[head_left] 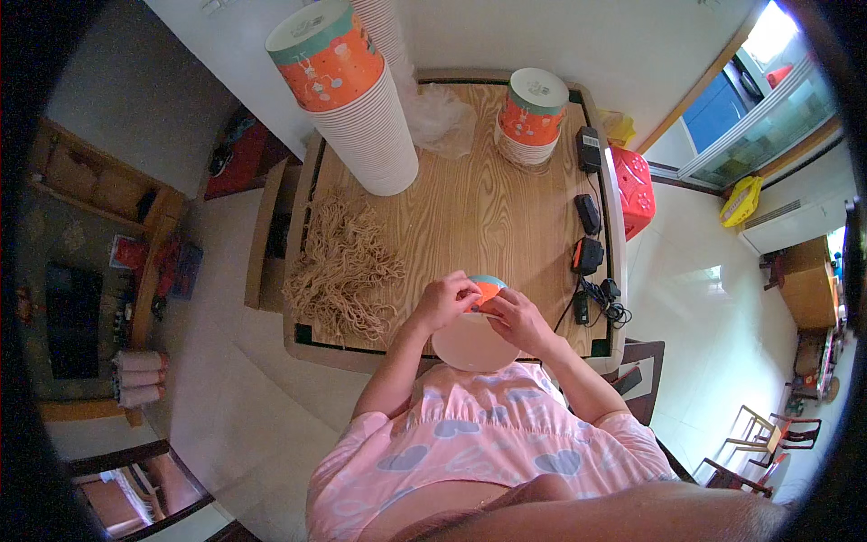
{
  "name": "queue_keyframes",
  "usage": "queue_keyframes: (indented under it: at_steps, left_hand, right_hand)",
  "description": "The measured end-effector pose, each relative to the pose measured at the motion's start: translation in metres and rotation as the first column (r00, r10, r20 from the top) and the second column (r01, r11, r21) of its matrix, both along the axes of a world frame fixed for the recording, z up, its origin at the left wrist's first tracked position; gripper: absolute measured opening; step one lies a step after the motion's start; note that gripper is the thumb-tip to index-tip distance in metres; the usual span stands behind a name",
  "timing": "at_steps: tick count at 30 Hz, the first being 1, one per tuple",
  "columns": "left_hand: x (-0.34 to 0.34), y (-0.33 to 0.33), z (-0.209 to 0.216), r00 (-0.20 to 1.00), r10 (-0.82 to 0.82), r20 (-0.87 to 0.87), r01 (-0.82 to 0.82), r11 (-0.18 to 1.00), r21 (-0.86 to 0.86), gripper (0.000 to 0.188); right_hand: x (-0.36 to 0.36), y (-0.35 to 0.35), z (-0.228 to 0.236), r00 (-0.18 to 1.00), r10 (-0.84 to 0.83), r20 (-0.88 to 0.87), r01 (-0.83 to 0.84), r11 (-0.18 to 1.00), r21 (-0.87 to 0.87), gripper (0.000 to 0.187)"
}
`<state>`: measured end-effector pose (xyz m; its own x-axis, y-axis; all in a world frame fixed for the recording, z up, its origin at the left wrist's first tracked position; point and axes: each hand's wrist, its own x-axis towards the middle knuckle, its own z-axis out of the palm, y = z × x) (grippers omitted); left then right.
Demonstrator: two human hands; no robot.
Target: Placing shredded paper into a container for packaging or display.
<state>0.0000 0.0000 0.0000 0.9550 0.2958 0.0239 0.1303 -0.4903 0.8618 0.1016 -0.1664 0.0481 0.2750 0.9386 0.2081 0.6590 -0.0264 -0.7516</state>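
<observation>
A paper bucket (474, 345), orange with a green band and a pale inside, rests against my front at the table's near edge, its open mouth turned toward me. My left hand (446, 301) is closed in a pinch over its far left side; whatever is between the fingertips is too small to make out. Against the bucket's right side and rim, my right hand (522, 322) has its fingers bent and closed on it. A loose heap of tan twisted cords (343, 271) lies to the left of my left hand.
A tall stack of nested paper buckets (366, 126) rises at the back left, beside crumpled clear plastic (440, 120). Farther right stands a shorter bucket stack (531, 117). Black chargers and cables (589, 256) line the table's right edge. A red stool (632, 192) stands beyond it.
</observation>
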Motion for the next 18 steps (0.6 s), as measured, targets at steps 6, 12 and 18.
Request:
queue_keyframes:
  at_steps: [6,12,18]
  left_hand:
    - [0.004,0.002,0.005,1.000,-0.026,-0.015,0.026,1.000,-0.006,0.006]
    - [0.006,0.008,-0.002,0.996,0.068,0.050,-0.070,0.997,0.038,0.006]
    - [0.011,0.004,0.039,0.989,0.137,0.060,-0.145,0.976,0.163,0.008]
  right_hand:
    - [0.001,0.002,0.000,1.000,0.011,-0.020,-0.013,0.995,-0.096,0.033]
    - [0.002,0.007,-0.004,0.998,-0.053,0.022,0.052,0.998,0.047,0.023]
    - [0.024,0.019,-0.030,0.907,-0.389,-0.161,0.380,0.921,-0.085,0.017]
